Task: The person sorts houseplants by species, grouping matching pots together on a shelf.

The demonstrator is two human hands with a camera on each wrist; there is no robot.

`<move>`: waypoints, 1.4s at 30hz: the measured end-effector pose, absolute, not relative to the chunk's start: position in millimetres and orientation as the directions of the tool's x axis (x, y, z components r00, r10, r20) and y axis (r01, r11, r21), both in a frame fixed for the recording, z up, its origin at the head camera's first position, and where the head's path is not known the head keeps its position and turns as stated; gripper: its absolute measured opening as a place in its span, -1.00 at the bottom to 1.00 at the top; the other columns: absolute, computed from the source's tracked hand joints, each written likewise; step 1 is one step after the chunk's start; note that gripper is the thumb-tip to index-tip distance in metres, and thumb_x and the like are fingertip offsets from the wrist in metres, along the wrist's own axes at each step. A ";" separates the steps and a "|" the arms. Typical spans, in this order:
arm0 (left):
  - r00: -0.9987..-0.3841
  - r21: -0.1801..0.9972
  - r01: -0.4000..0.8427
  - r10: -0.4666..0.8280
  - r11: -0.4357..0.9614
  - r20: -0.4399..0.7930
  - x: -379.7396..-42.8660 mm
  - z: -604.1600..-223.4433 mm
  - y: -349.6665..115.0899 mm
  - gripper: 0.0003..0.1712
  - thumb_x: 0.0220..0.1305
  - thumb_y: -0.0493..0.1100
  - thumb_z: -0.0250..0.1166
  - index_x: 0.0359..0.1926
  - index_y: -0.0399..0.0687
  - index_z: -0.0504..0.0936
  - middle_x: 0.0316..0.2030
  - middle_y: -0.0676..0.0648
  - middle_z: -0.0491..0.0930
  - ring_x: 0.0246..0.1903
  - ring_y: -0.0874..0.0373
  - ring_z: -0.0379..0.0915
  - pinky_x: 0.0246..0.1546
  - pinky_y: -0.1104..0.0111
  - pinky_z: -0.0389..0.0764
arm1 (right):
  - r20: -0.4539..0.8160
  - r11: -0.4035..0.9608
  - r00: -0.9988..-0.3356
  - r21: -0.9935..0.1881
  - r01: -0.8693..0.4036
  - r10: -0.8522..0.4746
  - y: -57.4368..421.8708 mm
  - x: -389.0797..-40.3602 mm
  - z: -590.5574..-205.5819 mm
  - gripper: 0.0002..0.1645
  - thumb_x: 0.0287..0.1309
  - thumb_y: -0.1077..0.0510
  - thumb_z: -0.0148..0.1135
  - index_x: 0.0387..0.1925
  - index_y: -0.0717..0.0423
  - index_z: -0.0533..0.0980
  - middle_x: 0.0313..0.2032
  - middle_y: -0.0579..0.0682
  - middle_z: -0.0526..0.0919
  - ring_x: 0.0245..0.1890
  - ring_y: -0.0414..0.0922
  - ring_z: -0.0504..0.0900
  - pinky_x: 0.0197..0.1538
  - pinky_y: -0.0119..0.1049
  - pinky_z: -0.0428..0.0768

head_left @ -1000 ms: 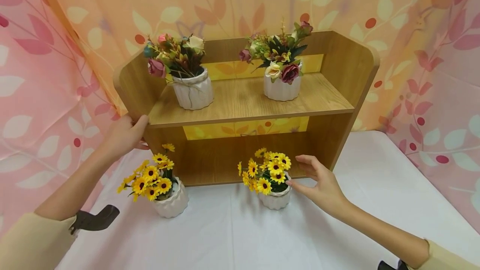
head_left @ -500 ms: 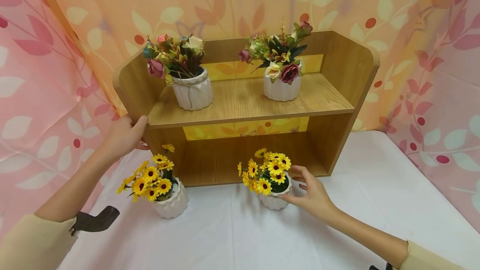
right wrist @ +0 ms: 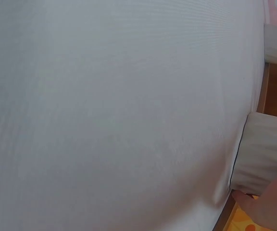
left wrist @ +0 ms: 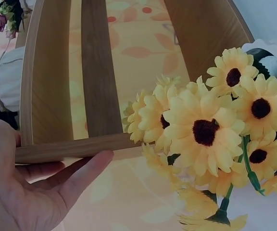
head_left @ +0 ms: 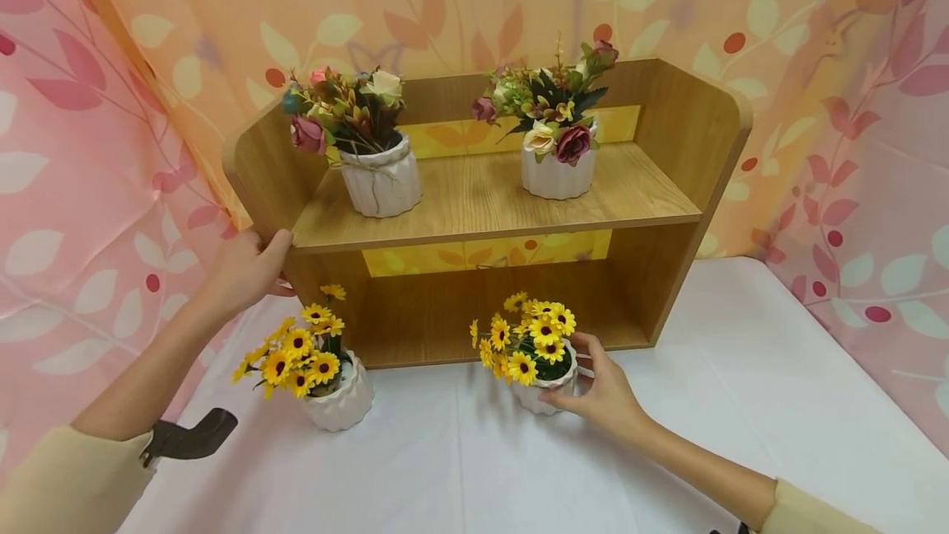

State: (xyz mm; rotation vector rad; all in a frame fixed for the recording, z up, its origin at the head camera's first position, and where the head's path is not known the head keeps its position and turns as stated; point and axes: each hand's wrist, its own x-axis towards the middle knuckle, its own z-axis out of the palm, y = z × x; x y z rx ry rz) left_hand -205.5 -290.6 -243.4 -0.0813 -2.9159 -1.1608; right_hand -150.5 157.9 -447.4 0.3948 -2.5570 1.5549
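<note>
My left hand (head_left: 245, 269) grips the left side panel of a two-tier wooden shelf (head_left: 474, 225); in the left wrist view the thumb (left wrist: 93, 171) lies along the panel's edge. My right hand (head_left: 611, 398) holds the right side of a white flowerpot (head_left: 544, 394) with yellow artificial sunflowers (head_left: 544, 332), thumb at the front and fingers round the side. This pot stands upright on the white cloth before the shelf. The right wrist view shows its wall (right wrist: 261, 149) beside part of the hand (right wrist: 275, 204). A second sunflower pot (head_left: 343, 398) stands below my left hand.
On the upper tier stand two white pots of mixed artificial roses, the left pot (head_left: 383, 184) and the right pot (head_left: 558, 174). White cloth (head_left: 445, 468) covers the table. Patterned fabric (head_left: 460, 15) hangs behind and on both sides.
My right hand has moved left and slightly down, from beside the right sunflower pot to round its side. My left hand, the shelf and the pots have kept their places.
</note>
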 end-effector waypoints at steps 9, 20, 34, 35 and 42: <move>-0.998 0.692 0.059 0.051 0.720 0.032 -205.8 -244.6 -290.9 -0.14 0.64 0.17 -0.26 0.58 -0.48 0.02 0.37 -0.59 0.37 0.10 -0.50 0.61 -0.29 0.18 0.84 | 0.237 0.403 -0.963 -0.875 -0.268 -0.127 152.2 -150.5 -452.7 0.15 -0.17 0.18 0.77 0.40 0.34 0.28 0.35 0.35 0.48 0.29 0.34 0.54 0.32 0.30 0.55; -0.999 0.695 0.045 0.045 0.717 0.018 -205.9 -246.4 -292.8 -0.13 0.63 0.17 -0.26 0.58 -0.48 0.01 0.37 -0.60 0.36 0.11 -0.49 0.61 -0.28 0.17 0.84 | 0.278 0.424 -0.958 -0.860 -0.282 -0.073 148.8 -147.5 -448.5 0.11 -0.23 0.23 0.79 0.35 0.36 0.36 0.26 0.33 0.57 0.17 0.26 0.62 0.17 0.14 0.71; -0.998 0.712 0.050 0.051 0.701 0.019 -207.6 -248.9 -296.5 -0.13 0.63 0.19 -0.24 0.58 -0.46 0.01 0.36 -0.60 0.38 0.07 -0.43 0.65 -0.29 0.20 0.83 | 0.245 0.437 -0.966 -0.863 -0.254 -0.077 134.1 -160.4 -428.4 0.13 -0.25 0.18 0.80 0.38 0.27 0.39 0.20 0.27 0.63 0.10 0.18 0.68 0.13 0.01 0.73; -0.998 0.711 0.051 0.053 0.701 0.019 -208.0 -249.0 -296.5 -0.12 0.63 0.19 -0.24 0.59 -0.46 0.00 0.36 -0.60 0.38 0.07 -0.42 0.66 -0.29 0.21 0.83 | 0.243 0.440 -0.967 -0.861 -0.254 -0.082 131.8 -161.6 -427.2 0.13 -0.24 0.17 0.79 0.39 0.27 0.38 0.19 0.26 0.63 0.09 0.17 0.68 0.12 -0.01 0.73; -0.998 0.711 0.063 0.060 0.700 0.029 -209.4 -248.9 -294.4 -0.13 0.63 0.18 -0.23 0.58 -0.46 0.04 0.35 -0.59 0.40 0.05 -0.40 0.68 -0.30 0.20 0.83 | 0.262 0.435 -0.959 -0.855 -0.282 -0.107 112.9 -171.4 -423.1 0.09 -0.24 0.16 0.78 0.36 0.24 0.41 0.17 0.24 0.66 0.05 0.14 0.72 0.10 -0.03 0.75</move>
